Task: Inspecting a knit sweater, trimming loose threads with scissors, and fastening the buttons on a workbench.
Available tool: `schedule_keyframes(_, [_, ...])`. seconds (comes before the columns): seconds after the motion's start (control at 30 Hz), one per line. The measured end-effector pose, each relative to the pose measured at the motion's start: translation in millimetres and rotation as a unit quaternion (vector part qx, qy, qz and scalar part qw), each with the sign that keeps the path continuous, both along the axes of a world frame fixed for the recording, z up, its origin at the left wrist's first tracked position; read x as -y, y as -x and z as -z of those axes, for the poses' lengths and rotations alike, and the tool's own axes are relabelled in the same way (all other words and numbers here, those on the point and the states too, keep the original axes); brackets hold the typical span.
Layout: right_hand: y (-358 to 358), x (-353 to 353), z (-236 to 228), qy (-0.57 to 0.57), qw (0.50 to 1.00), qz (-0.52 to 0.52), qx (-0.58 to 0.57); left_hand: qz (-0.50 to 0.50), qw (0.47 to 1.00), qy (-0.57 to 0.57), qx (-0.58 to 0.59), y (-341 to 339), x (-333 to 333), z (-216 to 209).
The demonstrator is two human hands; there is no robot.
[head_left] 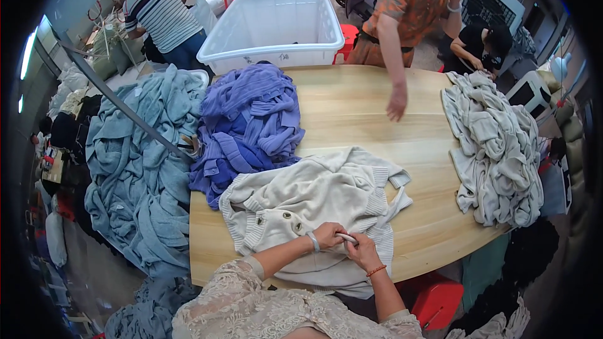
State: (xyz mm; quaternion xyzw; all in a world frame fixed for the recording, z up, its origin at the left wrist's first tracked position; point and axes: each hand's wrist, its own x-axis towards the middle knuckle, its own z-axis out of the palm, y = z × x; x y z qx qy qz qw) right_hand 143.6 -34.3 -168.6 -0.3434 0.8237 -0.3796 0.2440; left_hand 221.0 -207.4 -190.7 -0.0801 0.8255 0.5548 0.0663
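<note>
Person at light wood-grain table (424, 229), both hands at the near edge. Cream knitted garment with ribbed trim and dark buttons (314, 191) lies spread and rumpled on the tabletop in front of the person, its near part hanging past the edge. Left hand (328, 236) and right hand (364, 253) meet over it, fingers closed, both pinching a small pale strip-like piece (346, 237); cannot tell whether that is part of the garment or separate. Grey band on left wrist (313, 242), orange-red beaded bracelet on right (376, 270).

Heap of purple knitwear (251, 119) just beyond the garment, to the left. Larger heap of blue-grey knitwear (141, 169) left of the table. Pile of pale grey-beige knitwear (496, 150) at the table's right end. Large white plastic bin (270, 54) behind the far edge. Co-worker in orange patterned top (402, 0) stands across, one arm hanging over the tabletop, that hand (397, 102) empty. Red plastic stool (440, 298) partly under the table, near right.
</note>
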Motion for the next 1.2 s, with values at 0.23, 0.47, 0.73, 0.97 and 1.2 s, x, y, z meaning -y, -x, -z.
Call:
schedule_keyframes(0.23, [8,7,-4,0.002,0.995,-0.038,0.096,-0.001,1.0,0.003,-0.03,-6,12,2])
schedule_keyframes(0.47, [-9,13,-2,0.003,0.998,-0.015,0.053,0.037,0.999,-0.024,-0.004,-16,28,-1])
schedule_keyframes(0.73, [-15,18,-20,-0.023,0.995,-0.088,-0.034,0.003,0.999,-0.049,0.022,-27,33,4])
schedule_keyframes(0.97, [-2,11,-8,-0.189,0.974,-0.087,-0.094,-0.089,0.955,0.279,-0.04,-32,54,18])
schedule_keyframes(1.2, [-17,-6,5,-0.144,0.984,-0.019,-0.106,0.09,0.965,0.193,-0.155,19,-1,-14])
